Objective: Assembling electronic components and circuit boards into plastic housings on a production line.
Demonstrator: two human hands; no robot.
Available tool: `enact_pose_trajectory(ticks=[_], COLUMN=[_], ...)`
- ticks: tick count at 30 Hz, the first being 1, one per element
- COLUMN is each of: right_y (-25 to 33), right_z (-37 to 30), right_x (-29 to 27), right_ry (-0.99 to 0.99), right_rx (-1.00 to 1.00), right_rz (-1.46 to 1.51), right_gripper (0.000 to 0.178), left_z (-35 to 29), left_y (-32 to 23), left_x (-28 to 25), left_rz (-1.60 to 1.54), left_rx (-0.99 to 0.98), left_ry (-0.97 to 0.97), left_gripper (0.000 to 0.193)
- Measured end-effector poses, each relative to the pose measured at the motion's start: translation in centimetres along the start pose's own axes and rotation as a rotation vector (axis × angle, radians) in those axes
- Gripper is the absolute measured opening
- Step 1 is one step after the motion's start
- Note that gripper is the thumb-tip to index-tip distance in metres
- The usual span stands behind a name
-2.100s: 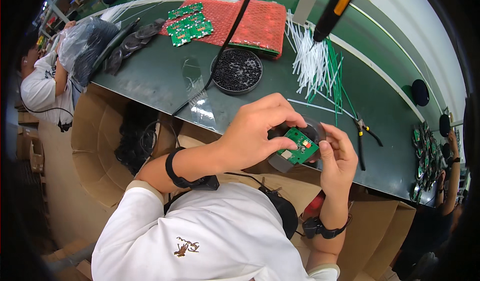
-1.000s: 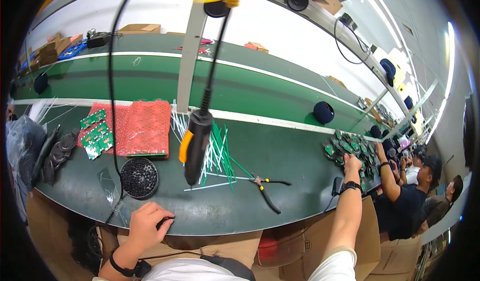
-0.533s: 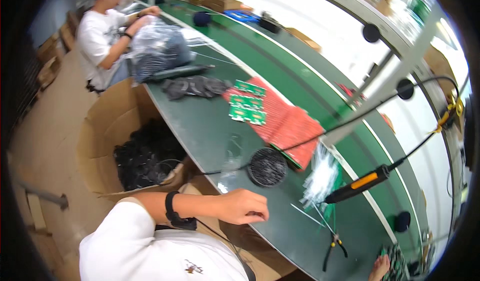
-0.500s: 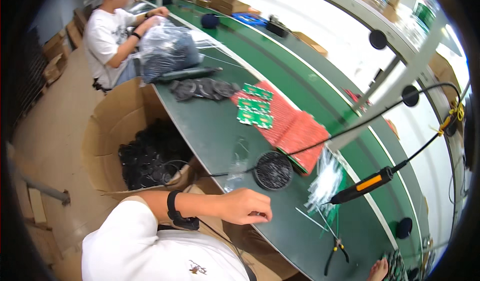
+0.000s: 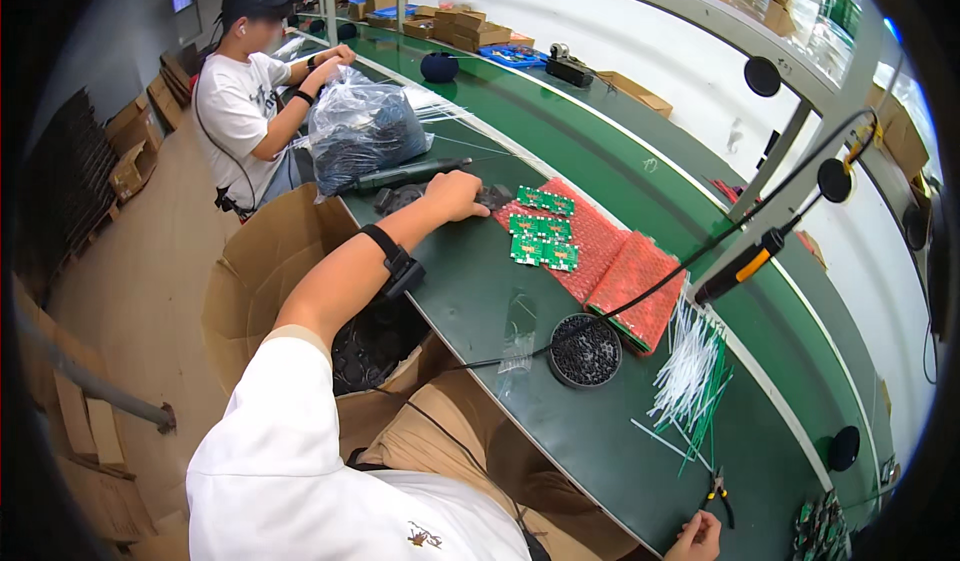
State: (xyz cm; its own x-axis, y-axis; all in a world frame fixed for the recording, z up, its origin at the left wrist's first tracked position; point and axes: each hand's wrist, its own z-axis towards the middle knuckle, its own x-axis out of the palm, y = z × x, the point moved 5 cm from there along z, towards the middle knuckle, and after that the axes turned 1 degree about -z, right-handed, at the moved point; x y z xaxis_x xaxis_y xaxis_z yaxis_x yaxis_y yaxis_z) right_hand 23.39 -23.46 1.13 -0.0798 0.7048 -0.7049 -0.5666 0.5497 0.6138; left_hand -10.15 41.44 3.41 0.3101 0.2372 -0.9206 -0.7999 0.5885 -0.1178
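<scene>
My left hand (image 5: 455,197) reaches forward to the pile of black parts (image 5: 400,198) on the green bench, its fingers curled down over the pile's right end. What lies under those fingers is mostly hidden. At the bench's near right edge, my right hand (image 5: 697,538) has its fingers bent together; anything in them is too small or hidden to name. Cutting pliers (image 5: 717,499) with black-and-yellow handles lie just beyond it. To its right are dark green circuit boards (image 5: 820,529). Small green circuit boards (image 5: 543,227) rest on red bubble wrap (image 5: 573,259) right of my left hand.
A round tub of small black pieces (image 5: 585,351) stands near white and green cable ties (image 5: 688,366). An electric screwdriver (image 5: 740,266) hangs on its cable over the bench. Left, a cardboard box (image 5: 250,281) holds black parts. A co-worker (image 5: 235,101) handles a plastic bag (image 5: 365,131).
My left hand has gone from the near bench edge forward to the black parts. My right hand has shifted left, away from the dark boards. The hanging screwdriver has swung away from the cable ties.
</scene>
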Motion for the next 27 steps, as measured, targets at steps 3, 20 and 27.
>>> enact_pose_trajectory(ticks=[3,20,27], right_y=[0.4,11.6,9.9], right_z=[-0.2,-2.1,0.0], right_x=[0.0,11.4,10.1], right_ry=[-0.069,0.554,0.406], right_rx=[-0.109,0.133,-0.059], right_rz=[-0.088,0.748,0.368], right_gripper=[0.017,0.058,0.038], left_z=[0.9,-23.9,-6.6], left_y=[1.2,-28.9,-14.1], left_x=[0.7,-6.8,-3.2], left_rz=[-0.172,-0.921,-0.155], left_rx=[-0.081,0.658,0.001], left_ry=[0.082,0.023,-0.217], left_gripper=[0.042,0.042,0.033])
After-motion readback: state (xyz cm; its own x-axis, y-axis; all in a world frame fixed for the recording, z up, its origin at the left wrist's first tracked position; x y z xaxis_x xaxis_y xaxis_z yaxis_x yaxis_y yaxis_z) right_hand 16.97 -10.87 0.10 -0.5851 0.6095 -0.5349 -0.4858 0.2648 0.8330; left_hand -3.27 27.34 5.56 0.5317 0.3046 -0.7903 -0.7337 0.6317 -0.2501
